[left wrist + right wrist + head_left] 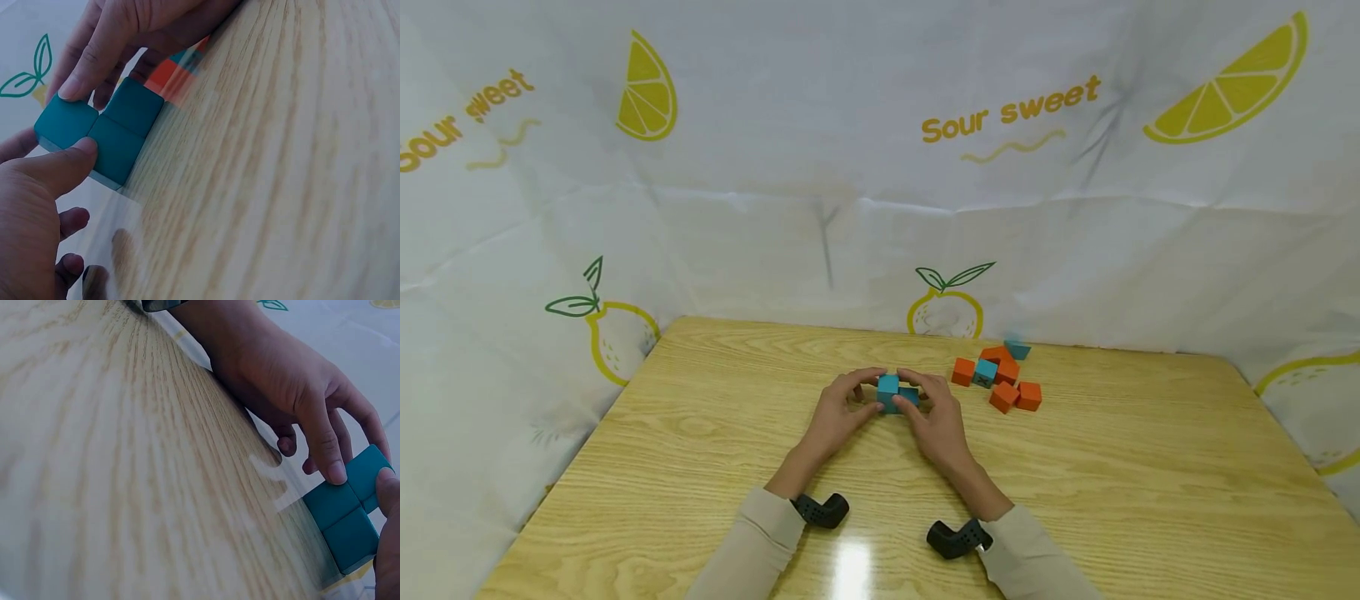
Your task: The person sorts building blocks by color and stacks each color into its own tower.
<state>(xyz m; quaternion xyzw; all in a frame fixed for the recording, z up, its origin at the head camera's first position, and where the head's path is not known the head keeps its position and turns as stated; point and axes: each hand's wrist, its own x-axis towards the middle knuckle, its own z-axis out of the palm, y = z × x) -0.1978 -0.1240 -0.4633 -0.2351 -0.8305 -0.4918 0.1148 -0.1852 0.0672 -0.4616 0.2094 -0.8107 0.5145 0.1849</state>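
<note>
Three blue blocks stand together on the table: a lower left block, a lower right block beside it, and an upper block stacked on the lower left one. My left hand grips the stack from the left, its thumb on the lower left block near the seam and a finger reaching round behind the upper one. From the right, my right hand pinches the upper block, its thumb on the front face. The far sides of the blocks are hidden.
Right of the hands lie several orange blocks, a blue cube marked with an X and a blue wedge-like piece. Behind the wooden table hangs a white lemon-print cloth. Both wrists wear black devices.
</note>
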